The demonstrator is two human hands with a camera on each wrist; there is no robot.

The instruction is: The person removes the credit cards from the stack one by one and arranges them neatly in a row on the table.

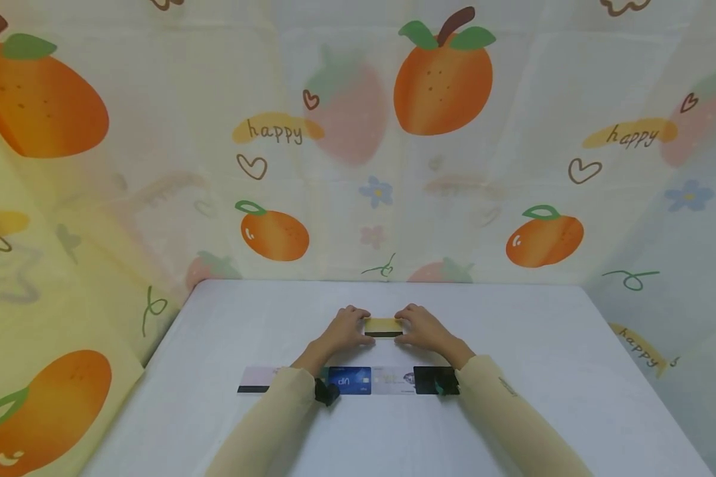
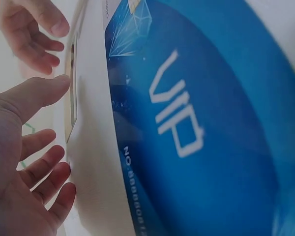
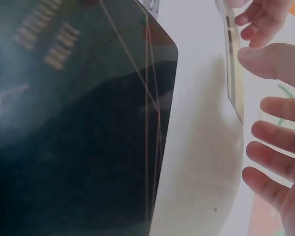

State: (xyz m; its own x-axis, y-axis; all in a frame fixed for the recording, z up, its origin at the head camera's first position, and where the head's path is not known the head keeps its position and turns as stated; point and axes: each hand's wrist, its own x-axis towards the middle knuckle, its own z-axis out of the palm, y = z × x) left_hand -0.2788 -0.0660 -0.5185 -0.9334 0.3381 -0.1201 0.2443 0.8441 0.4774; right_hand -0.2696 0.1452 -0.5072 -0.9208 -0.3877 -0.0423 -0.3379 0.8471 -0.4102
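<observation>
A yellow card with a dark stripe [image 1: 384,324] lies flat on the white table, between the two hands. My left hand [image 1: 344,331] is at its left end, thumb by the near corner and fingers by the far one. Mirroring it, my right hand [image 1: 427,331] is at the right end. Both hands have loosely spread fingers in the wrist views, thumb tips close to the card's near edge; whether they touch it I cannot tell. Below the left wrist lies a blue VIP card [image 2: 187,108]. A black card [image 3: 78,132] lies beneath the right wrist.
The blue and black cards belong to a row nearer me, with a pale card [image 1: 392,381] between them and a pinkish, black-striped card [image 1: 256,379] at the left. The left forearm partly covers this row. A fruit-print cloth [image 1: 358,218] hangs behind the table [image 1: 513,324].
</observation>
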